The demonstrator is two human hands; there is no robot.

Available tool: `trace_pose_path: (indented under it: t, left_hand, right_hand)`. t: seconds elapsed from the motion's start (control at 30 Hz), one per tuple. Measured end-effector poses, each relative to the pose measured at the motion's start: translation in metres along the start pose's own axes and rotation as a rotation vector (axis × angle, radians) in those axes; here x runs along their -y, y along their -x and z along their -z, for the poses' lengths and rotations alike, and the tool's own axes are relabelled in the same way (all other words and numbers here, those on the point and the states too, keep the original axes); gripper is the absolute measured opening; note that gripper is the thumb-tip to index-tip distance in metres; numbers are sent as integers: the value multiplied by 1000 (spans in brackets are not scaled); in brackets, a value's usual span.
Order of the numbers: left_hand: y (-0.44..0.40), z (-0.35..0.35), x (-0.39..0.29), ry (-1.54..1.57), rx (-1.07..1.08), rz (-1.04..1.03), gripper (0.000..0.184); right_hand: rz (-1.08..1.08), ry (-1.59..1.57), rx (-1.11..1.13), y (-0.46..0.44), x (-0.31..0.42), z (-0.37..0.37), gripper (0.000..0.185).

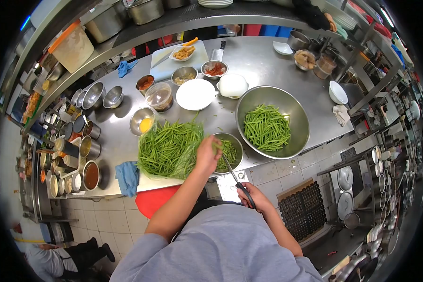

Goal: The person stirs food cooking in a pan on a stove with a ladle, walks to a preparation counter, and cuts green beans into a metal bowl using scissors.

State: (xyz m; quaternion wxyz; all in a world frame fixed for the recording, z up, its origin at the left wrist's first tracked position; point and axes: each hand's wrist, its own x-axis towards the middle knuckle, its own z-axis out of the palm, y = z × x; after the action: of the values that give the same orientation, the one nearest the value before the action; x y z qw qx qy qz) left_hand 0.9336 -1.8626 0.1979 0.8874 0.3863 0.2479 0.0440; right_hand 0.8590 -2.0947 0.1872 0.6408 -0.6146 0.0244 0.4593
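Observation:
My left hand (207,152) is closed on a few green beans (216,146), held over the left side of a small metal bowl (240,157) with cut green bits inside. My right hand (252,194) grips the black handles of the scissors (244,190), whose blades point up and left across that bowl, near the beans. A pile of green beans (167,148) fills a clear plastic bag left of my left hand. More beans (267,128) lie in the large metal bowl (298,110) to the right.
Behind are a white plate (195,94), a white bowl (232,86), a cleaver (218,52) and a cutting board (160,71). A blue cloth (127,178) hangs over the front edge. An overhead shelf (174,21) spans the back. Another person (56,261) is at the lower left.

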Motion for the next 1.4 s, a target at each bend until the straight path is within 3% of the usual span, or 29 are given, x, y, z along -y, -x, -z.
trace_pose_path:
  t: [0.2,0.27,0.37,0.4,0.47,0.6,0.73,0.8,0.93,1.0,1.13,1.2,1.23,1.3,1.4]
  left_hand:
    - [-13,-113,-6,-286,313,29,40]
    - [-38,-105,7,-973,322,-598,42]
    - [-16,-75,-28,-1041,288,-585,35]
    - [-19,-51,-23,-972,193,-646,24]
    - [-25,6,-25,-970,101,-747,20]
    - [-30,108,-58,-1273,-195,-830,14]
    - [-21,132,-88,-1600,-255,-765,23]
    - [-29,144,-91,-1779,-140,-670,23]
    - [-23,133,-105,-1636,-107,-715,17]
    - [-12,121,-112,-1595,-190,-1057,15]
    - [11,89,-120,-1565,-58,-970,18]
    - [23,71,-110,-1479,79,-763,22]
    - [24,68,-103,-1473,89,-764,22]
    - [28,62,-91,-1500,328,-607,24]
    - [35,56,-74,-1493,451,-545,25]
  right_hand:
    - [-6,23,-1,-2,7,-5,49]
    - [1,41,15,-4,5,-6,49]
    - [24,48,-23,-1,1,0,48]
    - [15,37,-51,1,0,1,46]
    - [23,14,-89,3,-11,9,43]
    - [3,9,-131,7,-15,17,41]
    - [14,-9,-114,1,-12,15,41]
    - [15,33,-69,-4,-2,10,42]
    - [41,40,-57,-12,8,1,42]
    - [78,81,26,-13,9,1,47]
    - [169,220,96,-16,13,-7,57]
    - [204,262,90,-20,15,-11,59]
    - [239,304,91,-21,18,-14,61]
    - [243,281,95,-20,26,-19,64]
    - [248,330,61,-23,23,-18,64]
